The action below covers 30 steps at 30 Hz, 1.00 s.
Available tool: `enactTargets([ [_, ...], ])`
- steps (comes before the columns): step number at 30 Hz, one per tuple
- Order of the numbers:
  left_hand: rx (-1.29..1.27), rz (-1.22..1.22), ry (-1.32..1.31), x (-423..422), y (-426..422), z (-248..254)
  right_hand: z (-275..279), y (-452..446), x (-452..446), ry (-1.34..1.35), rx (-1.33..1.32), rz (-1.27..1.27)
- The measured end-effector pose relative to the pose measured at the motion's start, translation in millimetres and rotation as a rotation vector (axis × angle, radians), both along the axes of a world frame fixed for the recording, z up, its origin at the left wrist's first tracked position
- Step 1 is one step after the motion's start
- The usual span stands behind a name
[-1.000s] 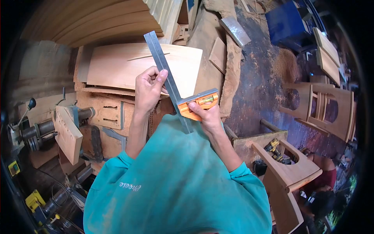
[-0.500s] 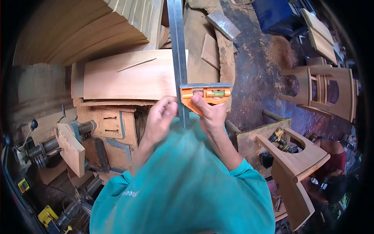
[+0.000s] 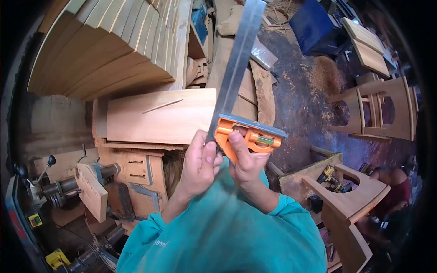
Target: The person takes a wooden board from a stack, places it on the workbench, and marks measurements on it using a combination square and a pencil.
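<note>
An orange-handled combination square point(image 3: 246, 135) is held up in front of my chest, its long steel blade tilted up and to the right. My right hand point(image 3: 247, 164) is wrapped round the orange head, thumb on its face beside the green level vial. Closed at the lower end of the blade is my left hand point(image 3: 200, 166), pressed against the head's left side. Beyond the hands lies a pale wooden board point(image 3: 159, 120) on the bench, with a thin wooden stick point(image 3: 162, 106) on it.
Stacked planks point(image 3: 118, 50) rise at the upper left. A clamp point(image 3: 82, 182) with a wood block is at the left. Curved wooden furniture frames point(image 3: 341, 195) stand at the right, with a yellow drill point(image 3: 328, 175). Another person point(image 3: 391, 189) is at the far right.
The square has come nearer and its blade has swung from leaning left to leaning right. My left hand has moved down from the middle of the blade to its lower end beside the head.
</note>
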<state>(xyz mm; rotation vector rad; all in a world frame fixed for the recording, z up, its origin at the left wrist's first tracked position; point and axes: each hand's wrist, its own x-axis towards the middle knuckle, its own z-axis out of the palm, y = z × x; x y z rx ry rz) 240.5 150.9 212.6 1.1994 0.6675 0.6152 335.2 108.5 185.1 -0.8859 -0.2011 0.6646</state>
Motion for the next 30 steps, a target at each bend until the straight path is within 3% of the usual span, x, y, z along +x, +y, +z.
enactTargets([
  [2, 0.010, -0.041, 0.116, -2, -8, 2, 5, -2, 11, 0.032, 0.026, 0.009],
  [7, -0.039, -0.019, 0.017, 3, -15, 11, 17, 0, 19, 0.023, 0.056, 0.095],
  [14, -0.062, 0.011, 0.198, -13, -37, 16, 29, 5, 29, 0.060, 0.047, 0.060],
  [28, -0.154, -0.218, 0.167, -36, -42, -8, 41, 11, 63, -0.084, 0.108, -0.089],
  [30, -0.065, -0.311, 0.014, -25, -20, -2, 45, 10, 61, -0.105, 0.108, -0.100],
])
